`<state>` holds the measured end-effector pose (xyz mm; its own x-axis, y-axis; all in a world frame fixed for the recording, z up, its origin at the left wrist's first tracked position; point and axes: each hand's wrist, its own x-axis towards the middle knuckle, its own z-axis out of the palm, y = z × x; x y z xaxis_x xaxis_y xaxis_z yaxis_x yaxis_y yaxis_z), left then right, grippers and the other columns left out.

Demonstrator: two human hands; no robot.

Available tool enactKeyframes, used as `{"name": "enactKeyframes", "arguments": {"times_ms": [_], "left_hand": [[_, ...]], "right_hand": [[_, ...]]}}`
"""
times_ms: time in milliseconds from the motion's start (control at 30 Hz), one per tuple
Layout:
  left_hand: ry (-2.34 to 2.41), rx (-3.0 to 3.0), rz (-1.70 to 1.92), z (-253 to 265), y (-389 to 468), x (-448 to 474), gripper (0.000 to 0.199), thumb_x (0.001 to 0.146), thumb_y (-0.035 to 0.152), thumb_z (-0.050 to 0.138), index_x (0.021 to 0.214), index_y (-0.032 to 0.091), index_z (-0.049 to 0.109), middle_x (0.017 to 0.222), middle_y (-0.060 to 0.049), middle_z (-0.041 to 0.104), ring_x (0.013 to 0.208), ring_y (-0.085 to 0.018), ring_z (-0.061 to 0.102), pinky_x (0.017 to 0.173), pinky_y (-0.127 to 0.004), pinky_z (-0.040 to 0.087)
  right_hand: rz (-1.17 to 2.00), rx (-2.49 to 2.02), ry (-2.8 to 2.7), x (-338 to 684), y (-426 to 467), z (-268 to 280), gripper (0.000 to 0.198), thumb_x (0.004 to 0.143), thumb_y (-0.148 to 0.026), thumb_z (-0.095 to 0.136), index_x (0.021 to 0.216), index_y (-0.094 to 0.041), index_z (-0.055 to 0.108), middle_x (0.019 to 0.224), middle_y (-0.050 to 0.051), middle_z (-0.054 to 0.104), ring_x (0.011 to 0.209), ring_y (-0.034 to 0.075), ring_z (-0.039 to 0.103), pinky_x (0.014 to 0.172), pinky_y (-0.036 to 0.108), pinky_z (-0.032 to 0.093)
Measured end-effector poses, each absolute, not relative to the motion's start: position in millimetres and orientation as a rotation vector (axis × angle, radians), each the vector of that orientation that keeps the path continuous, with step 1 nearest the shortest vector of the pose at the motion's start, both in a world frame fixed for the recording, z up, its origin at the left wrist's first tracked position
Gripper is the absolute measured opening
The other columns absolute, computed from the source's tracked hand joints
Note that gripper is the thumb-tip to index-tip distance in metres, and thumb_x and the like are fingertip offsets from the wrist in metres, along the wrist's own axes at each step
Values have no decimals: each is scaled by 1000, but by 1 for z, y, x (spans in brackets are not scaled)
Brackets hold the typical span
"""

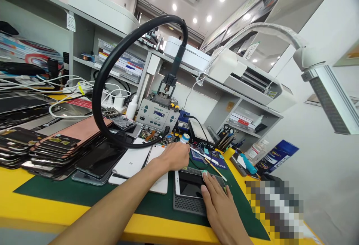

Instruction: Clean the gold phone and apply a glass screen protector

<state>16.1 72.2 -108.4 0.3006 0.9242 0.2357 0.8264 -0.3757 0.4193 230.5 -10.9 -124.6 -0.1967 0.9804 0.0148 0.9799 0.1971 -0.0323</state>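
Observation:
A white-framed phone (190,185) with a dark screen lies on a grey perforated pad (187,204). My right hand (217,196) rests over the phone's right part, fingers stretched forward and pressing down. A pale greenish cloth (204,172) peeks out at its fingertips; most of it is hidden. My left hand (177,156) is closed just beyond the phone's upper left corner. From the top of that fist rises a small bottle (185,138) with a blue-and-white cap. The fingers wrapped round it are mostly hidden from me.
Left of the pad lie white phone backs (131,164) and stacked phone parts (61,140). Behind stands a hot-air station (157,114) with a looping black hose (98,76). A swab (217,170) lies right of the bottle. A lamp (331,95) hangs at right.

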Motion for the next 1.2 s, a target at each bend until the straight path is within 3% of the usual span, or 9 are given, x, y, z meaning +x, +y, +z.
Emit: {"name": "enactKeyframes", "arguments": {"times_ms": [267,433,633,833,967,1200], "left_hand": [[1608,2374,644,-110,74,14,26,101,37,63,115,15,66,110,-7,69,95,-20,69,85,-40,59],[1611,2365,638,-109,73,15,26,102,37,63,115,15,66,111,-7,68,95,-20,68,85,-40,59],[1595,2359,644,-109,71,19,25,102,37,63,114,16,66,111,-7,68,95,-20,68,85,-39,59],[1583,2370,636,-108,69,19,25,102,38,62,114,16,66,110,-7,68,94,-20,68,85,-39,59],[1587,2373,619,-106,68,20,25,102,37,62,114,16,66,110,-7,68,95,-20,68,85,-40,59],[1598,2374,601,-105,68,20,25,102,38,62,113,16,66,109,-7,69,93,-19,68,85,-39,59]], "right_hand": [[11,-2051,-2393,235,-21,-127,63,106,-50,19,163,-24,31,167,-2,26,157,28,21,126,63,11],[4,-2036,-2488,266,-37,-148,62,106,-49,19,164,-28,27,167,-3,23,156,31,21,123,67,17],[-209,-1980,-2380,285,-45,-169,56,107,-50,25,158,-33,42,162,0,36,150,36,35,118,72,26],[-9,-1951,-2493,288,-33,-162,60,107,-50,22,163,-31,29,166,-3,27,154,32,26,121,67,22],[-24,-1942,-2439,268,-25,-148,62,107,-47,17,162,-23,33,166,0,30,156,28,22,125,63,16],[100,-1964,-2378,241,-8,-125,64,106,-53,19,161,-24,36,167,0,31,157,26,22,127,57,15]]}}
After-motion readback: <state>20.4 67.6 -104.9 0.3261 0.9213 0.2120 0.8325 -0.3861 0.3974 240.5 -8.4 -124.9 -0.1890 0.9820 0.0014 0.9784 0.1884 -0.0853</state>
